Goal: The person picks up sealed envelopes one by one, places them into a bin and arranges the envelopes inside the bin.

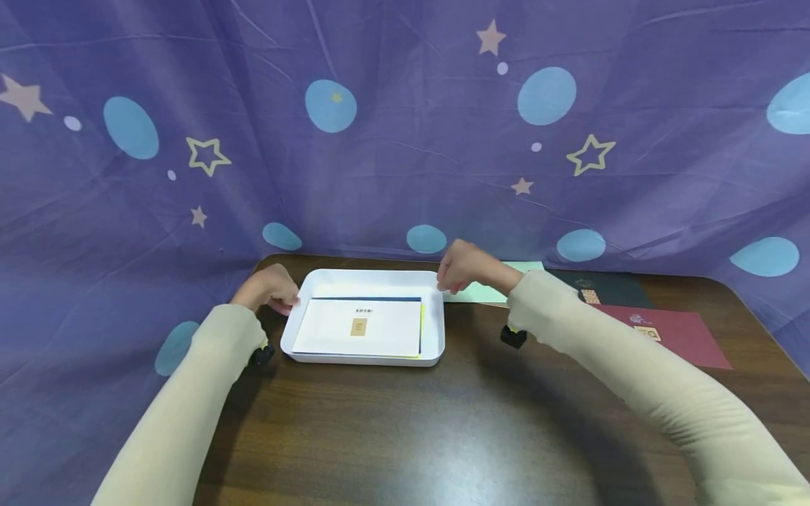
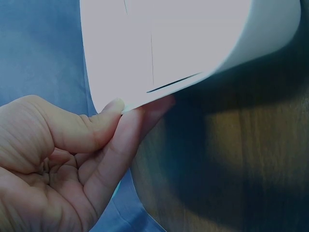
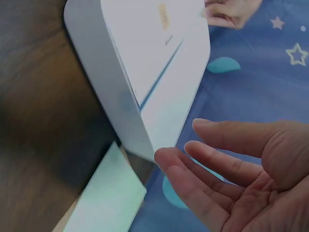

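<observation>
A white tray (image 1: 436,337) holds a stack of flat items, topped by a white envelope (image 1: 329,330) with a small gold label; blue and yellow edges show beneath it. My left hand (image 1: 271,287) is at the tray's left side; in the left wrist view that hand (image 2: 72,154) pinches the rim of the tray (image 2: 108,63) between thumb and fingers. At the tray's right far corner is my right hand (image 1: 465,267). The right wrist view shows this hand (image 3: 236,174) with thumb and fingers apart, fingertips close beside the corner of the tray (image 3: 104,72), holding nothing; whether they touch it I cannot tell.
Right of the tray lie a pale green sheet (image 1: 484,294), a dark green folder (image 1: 616,289) and a red folder (image 1: 690,337) on the brown wooden table (image 1: 380,422). A purple cloth (image 1: 392,183) with stars and blue ovals hangs behind the table's far edge.
</observation>
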The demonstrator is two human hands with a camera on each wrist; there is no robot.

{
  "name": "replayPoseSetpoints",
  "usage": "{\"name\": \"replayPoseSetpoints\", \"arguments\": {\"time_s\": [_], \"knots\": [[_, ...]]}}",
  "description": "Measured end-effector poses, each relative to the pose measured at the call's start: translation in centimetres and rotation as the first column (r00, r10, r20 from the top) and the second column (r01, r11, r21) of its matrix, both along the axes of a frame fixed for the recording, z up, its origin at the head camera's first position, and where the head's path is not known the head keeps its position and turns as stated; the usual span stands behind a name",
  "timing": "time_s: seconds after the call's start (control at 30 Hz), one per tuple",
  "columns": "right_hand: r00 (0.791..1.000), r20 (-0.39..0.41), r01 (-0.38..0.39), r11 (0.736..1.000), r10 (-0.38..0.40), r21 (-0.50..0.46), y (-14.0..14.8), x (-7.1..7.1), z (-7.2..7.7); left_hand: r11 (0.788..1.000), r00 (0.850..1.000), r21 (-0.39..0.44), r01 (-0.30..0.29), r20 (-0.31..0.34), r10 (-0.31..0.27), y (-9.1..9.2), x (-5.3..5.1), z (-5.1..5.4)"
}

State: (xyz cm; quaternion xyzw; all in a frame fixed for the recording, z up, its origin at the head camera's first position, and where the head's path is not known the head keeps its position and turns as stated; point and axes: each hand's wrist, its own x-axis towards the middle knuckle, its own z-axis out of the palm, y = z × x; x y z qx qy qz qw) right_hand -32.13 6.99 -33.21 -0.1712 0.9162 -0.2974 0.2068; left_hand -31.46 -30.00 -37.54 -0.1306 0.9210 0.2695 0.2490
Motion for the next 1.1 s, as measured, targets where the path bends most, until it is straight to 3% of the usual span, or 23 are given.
{"name": "replayPoseSetpoints", "arguments": {"time_s": [0.47,0.77,1.1], "knots": [[0.998,0.031,0.058,0.997,-0.056,-0.051,9.1,0.3,2.1,1.000,1.000,0.004,-0.011,-0.023,0.011,0.0,0.2,0.0],[0.994,0.009,0.105,0.994,-0.105,0.014,14.3,0.4,1.8,1.000,1.000,-0.004,-0.023,-0.018,0.023,-0.1,0.1,0.0],[0.996,-0.056,0.069,0.992,-0.063,0.110,19.5,0.1,1.1,1.000,0.999,0.002,-0.026,-0.021,0.026,0.0,0.1,0.0]]}}
